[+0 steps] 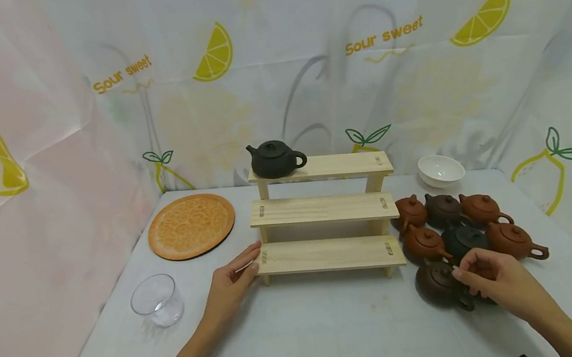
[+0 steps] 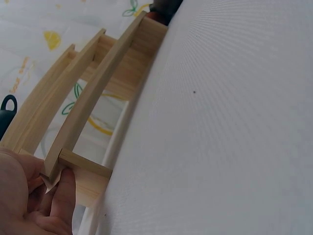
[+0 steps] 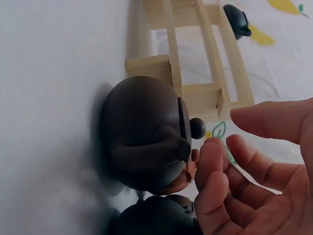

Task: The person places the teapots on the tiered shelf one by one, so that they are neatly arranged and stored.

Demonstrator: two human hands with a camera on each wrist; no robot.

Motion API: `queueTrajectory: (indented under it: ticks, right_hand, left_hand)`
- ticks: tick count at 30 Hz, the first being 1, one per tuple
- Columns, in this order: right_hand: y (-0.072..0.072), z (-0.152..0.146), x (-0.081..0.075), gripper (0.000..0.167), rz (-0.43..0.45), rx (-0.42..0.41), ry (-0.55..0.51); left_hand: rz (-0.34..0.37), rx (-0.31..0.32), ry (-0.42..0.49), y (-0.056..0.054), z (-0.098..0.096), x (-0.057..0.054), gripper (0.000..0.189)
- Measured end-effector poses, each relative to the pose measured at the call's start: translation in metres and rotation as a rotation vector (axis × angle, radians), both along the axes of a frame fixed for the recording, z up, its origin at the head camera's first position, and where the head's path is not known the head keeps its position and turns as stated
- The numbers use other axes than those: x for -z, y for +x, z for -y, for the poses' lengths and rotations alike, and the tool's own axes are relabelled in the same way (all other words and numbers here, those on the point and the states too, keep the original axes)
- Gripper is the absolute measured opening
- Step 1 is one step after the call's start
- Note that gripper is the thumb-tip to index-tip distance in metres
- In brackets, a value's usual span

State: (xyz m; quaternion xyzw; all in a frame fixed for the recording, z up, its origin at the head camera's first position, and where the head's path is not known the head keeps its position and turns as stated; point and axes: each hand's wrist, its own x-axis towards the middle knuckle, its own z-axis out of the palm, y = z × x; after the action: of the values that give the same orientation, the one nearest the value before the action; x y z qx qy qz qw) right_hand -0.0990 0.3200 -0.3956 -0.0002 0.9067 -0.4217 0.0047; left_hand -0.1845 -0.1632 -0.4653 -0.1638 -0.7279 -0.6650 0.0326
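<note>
My left hand (image 1: 227, 289) grips the left end of the bottom shelf of a three-tier wooden display stand (image 1: 325, 254); in the left wrist view, fingers reach under the board's end. A black teapot (image 1: 273, 162) sits on the top tier at the left. On the right, my right hand (image 1: 507, 284) hovers by the lid of a dark brown teapot (image 1: 436, 284) in front of the other teapots. The right wrist view has its thumb and loosely bent fingers (image 3: 211, 156) apart, close to the lid's round knob (image 3: 197, 128), holding nothing.
Several reddish-brown and dark teapots (image 1: 481, 208) cluster right of the stand, with a white bowl (image 1: 442, 172) behind them. To the left lie a round pizza-patterned mat (image 1: 192, 226) and a clear glass cup (image 1: 159, 301). A printed curtain (image 1: 273, 94) hangs behind the table.
</note>
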Motion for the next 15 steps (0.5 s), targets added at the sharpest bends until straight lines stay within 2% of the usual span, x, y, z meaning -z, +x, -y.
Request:
queueTrajectory:
  ticks: [4,9,15]
  right_hand:
    - [0.0004,-0.0012,0.0,0.016,-0.054,-0.003,0.004]
    - [-0.0035,-0.0042,0.0016,0.015,-0.123,-0.026,-0.048]
    - [-0.0065,-0.0092,0.0027,0.017,-0.13,-0.043,-0.137]
  left_hand:
    - [0.005,0.006,0.009,-0.0001,0.0001,-0.0002,0.037]
    - [0.011,0.011,0.018,0.0,0.0007,-0.0005,0.038]
    - [-0.002,0.005,0.004,-0.0011,0.0008,-0.0002,0.038]
